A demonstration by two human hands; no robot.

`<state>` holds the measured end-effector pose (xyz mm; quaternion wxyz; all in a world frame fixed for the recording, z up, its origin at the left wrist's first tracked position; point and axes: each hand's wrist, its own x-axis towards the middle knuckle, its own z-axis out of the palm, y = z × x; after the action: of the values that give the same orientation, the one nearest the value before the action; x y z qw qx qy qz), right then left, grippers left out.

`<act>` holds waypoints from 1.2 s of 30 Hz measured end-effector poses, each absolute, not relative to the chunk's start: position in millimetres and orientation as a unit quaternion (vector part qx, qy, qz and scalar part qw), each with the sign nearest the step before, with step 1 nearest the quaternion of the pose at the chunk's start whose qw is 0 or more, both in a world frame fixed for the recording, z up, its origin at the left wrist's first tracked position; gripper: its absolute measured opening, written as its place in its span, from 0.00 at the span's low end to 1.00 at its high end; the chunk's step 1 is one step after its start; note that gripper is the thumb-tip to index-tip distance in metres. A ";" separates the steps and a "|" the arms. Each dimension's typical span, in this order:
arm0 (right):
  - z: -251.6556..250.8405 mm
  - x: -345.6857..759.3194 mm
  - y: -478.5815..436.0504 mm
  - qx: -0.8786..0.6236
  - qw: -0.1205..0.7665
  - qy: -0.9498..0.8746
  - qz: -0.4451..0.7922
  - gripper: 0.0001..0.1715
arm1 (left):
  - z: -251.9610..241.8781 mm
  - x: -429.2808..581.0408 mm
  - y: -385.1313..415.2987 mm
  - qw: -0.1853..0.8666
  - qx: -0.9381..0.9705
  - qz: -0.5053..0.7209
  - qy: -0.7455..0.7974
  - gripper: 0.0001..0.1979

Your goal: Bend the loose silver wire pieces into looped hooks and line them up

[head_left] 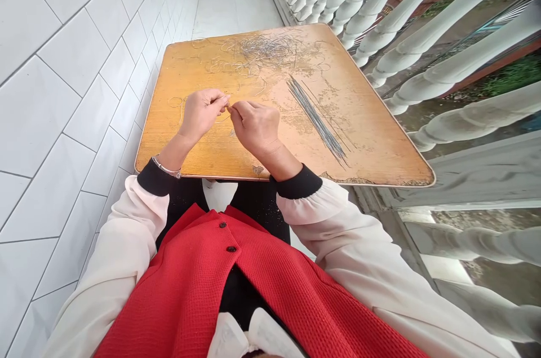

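My left hand [203, 114] and my right hand [256, 126] meet above the near left part of a worn wooden table [372, 138]. The fingertips of both are pinched close together on a thin wire [229, 102], of which only a short bit shows between them. The rest of that wire is hidden by my fingers or too fine to follow. To the right of my right hand lies a bundle of straight grey wires [318, 121], slanting across the tabletop. Farther back is a tangled heap of thin curled wire [270, 47].
Loose curls of wire [243, 67] spread from the heap towards my hands. A white tiled wall [93, 76] runs close on the left. White balusters [389, 31] stand along the table's right side. The tabletop's front edge is chipped.
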<state>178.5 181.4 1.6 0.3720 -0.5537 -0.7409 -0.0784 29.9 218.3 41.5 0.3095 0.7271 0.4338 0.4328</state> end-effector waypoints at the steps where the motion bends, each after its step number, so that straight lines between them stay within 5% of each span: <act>1: 0.3 179.3 182.6 -0.553 0.381 -0.737 -0.080 0.21 | 41.3 30.5 217.1 0.312 0.722 0.441 0.433 0.16; 10: -8.2 176.9 184.2 -0.568 0.490 -0.661 -0.002 0.20 | 44.3 36.1 209.4 0.371 0.678 0.471 0.425 0.16; 19: -0.4 181.2 179.8 -0.487 0.544 -0.567 0.381 0.25 | 65.5 25.7 212.4 0.464 0.665 0.392 0.435 0.14; 24: 17.5 181.9 175.4 -0.467 0.520 -0.499 0.512 0.17 | 70.6 20.8 218.7 0.470 0.687 0.362 0.420 0.15; 30: 23.5 175.4 175.8 -0.472 0.539 -0.467 0.517 0.14 | 64.1 16.7 224.0 0.344 0.714 0.431 0.431 0.04; 32: 22.2 174.9 177.2 -0.473 0.554 -0.466 0.502 0.14 | 55.7 13.5 216.6 0.272 0.710 0.479 0.438 0.09; 36: 21.4 172.9 177.1 -0.472 0.568 -0.454 0.498 0.14 | 36.1 9.5 197.8 0.308 0.673 0.495 0.456 0.10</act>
<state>172.9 177.1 21.4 0.5675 -0.4725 -0.4545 0.4981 9.5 197.8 36.1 0.3076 0.6730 0.4558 0.4946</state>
